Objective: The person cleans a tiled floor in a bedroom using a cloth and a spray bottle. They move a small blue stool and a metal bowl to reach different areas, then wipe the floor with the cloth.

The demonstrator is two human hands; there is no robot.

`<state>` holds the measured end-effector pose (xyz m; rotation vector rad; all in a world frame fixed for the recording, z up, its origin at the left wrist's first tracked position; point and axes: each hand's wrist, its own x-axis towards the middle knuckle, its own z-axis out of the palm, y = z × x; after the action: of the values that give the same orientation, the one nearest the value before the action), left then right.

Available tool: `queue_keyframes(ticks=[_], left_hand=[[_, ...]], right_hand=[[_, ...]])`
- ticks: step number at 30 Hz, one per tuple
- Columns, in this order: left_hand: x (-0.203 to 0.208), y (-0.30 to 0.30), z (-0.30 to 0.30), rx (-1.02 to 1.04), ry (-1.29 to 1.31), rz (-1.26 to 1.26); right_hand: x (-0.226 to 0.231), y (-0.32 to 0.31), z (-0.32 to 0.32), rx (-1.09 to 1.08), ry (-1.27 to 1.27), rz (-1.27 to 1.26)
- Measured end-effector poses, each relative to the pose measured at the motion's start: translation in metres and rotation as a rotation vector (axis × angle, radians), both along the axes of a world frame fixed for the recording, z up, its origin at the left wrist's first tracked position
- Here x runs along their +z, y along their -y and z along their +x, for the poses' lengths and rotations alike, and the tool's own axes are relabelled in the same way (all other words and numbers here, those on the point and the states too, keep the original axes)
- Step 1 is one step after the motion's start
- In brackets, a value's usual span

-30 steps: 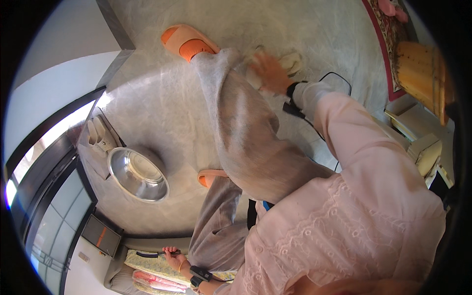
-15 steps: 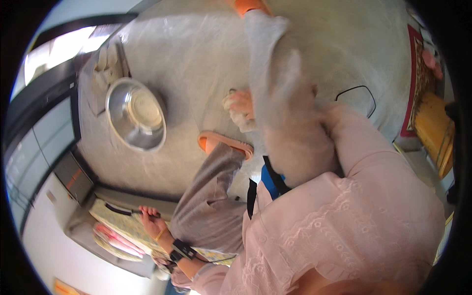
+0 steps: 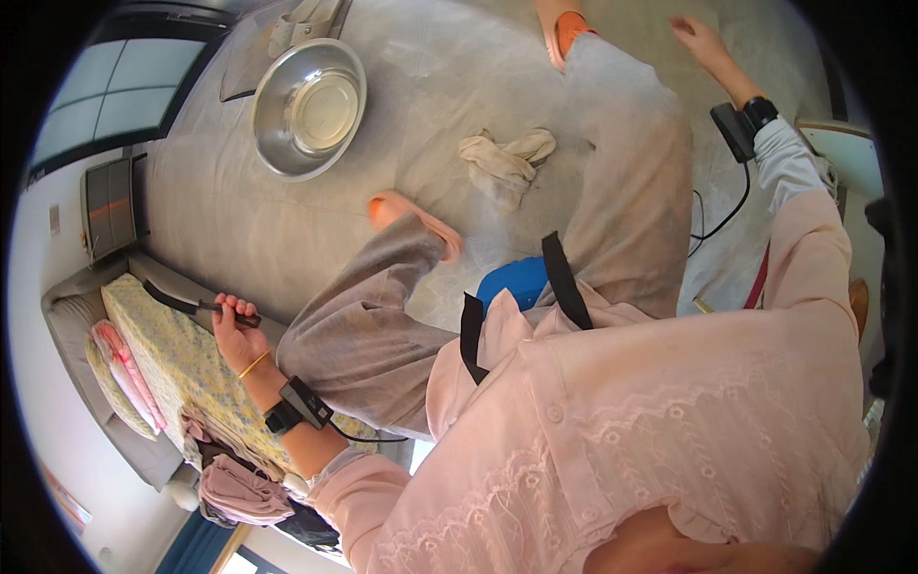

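My left hand (image 3: 236, 320) is closed around the handle of a dark, slim tool with a curved end (image 3: 172, 297), whose exact kind I cannot make out. It is held beside my left knee, over the floral-covered sofa side. A crumpled off-white cloth (image 3: 507, 163) lies on the floor between my feet. My right hand (image 3: 701, 43) is out to the far right, past my right leg, with its fingers stretched and nothing visible in it. A silver metal basin (image 3: 271, 129) stands on the floor ahead to the left, with pale liquid or a light patch in its bottom.
Under me shows a blue seat (image 3: 512, 279). A grey sofa with a yellow floral cover (image 3: 143, 325) runs along the left, bearing folded pink clothes (image 3: 239, 493). Beige shoes (image 3: 306, 24) sit behind the basin. A black cable (image 3: 732, 215) hangs from my right wrist device.
My right hand has let go of the cloth on the floor and swung out to the far right. The view has turned. My left hand still holds the dark tool.
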<state>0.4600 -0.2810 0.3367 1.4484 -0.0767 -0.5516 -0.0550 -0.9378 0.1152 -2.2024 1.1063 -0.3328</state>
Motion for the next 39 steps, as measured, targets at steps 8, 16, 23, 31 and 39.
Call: queue_keyframes(ticks=[8, 16, 23, 31, 39], left_hand=[[0.022, 0.002, -0.046, -0.156, 0.029, -0.051], [-0.042, 0.01, 0.001, -0.051, -0.104, 0.156], [-0.048, 0.015, 0.014, -0.025, -0.112, 0.059], [-0.029, 0.03, -0.001, -0.077, -0.136, -0.056], [-0.024, 0.035, 0.001, -0.074, -0.168, -0.049]], right_hand=[[0.01, -0.217, 0.196, 0.735, -0.089, -0.081], [-0.097, -0.405, 0.221, 0.7, -0.589, 0.015], [-0.159, -0.338, 0.235, 0.568, -0.433, 0.453], [-0.144, -0.243, 0.148, 0.139, -0.707, 0.274], [-0.167, -0.425, 0.131, -0.303, -0.865, 0.308]])
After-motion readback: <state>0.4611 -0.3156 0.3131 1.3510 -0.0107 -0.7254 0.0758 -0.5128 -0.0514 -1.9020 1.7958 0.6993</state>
